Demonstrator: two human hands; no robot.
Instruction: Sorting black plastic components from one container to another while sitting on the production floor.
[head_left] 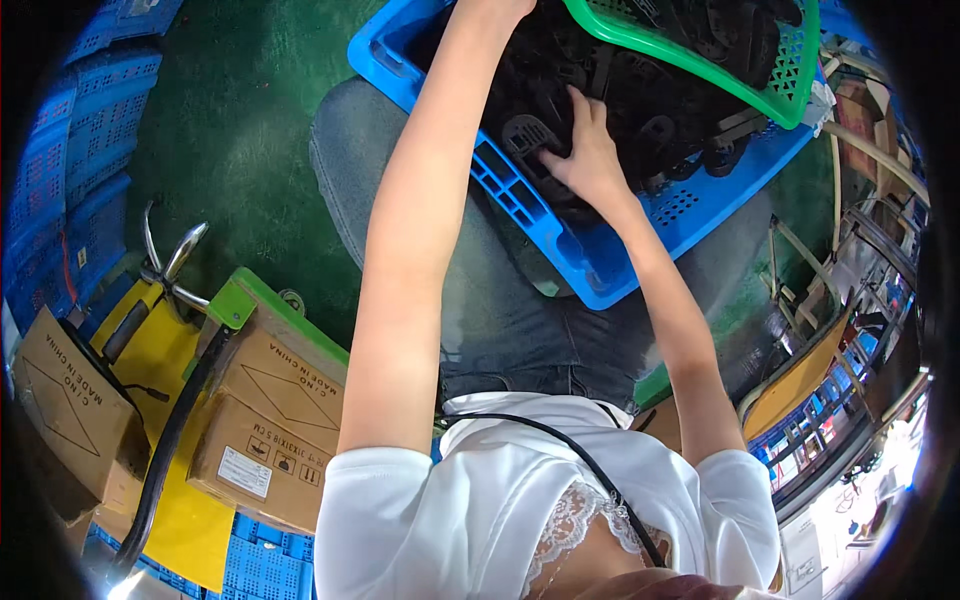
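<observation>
A blue plastic crate (565,250) filled with black plastic parts (650,130) rests by my knees. My right hand (595,155) reaches into it, thumb and fingers apart, touching the black pieces. Beside its thumb lies a black part with an oval, slotted end (527,133). A green plastic basket (690,75), also with black parts inside, sits over the crate's far side. My left hand (515,6) extends past the crate's far left area to the picture's top edge, left of the green basket. Its fingers are cut off from view.
Blue perforated crates (100,130) are stacked at far left. Cardboard boxes (270,400) and a yellow board (185,480) stand near left, with a green-edged cart (240,300) and metal handle (183,250). At right are metal frames (880,240) and a wood-coloured panel (795,385).
</observation>
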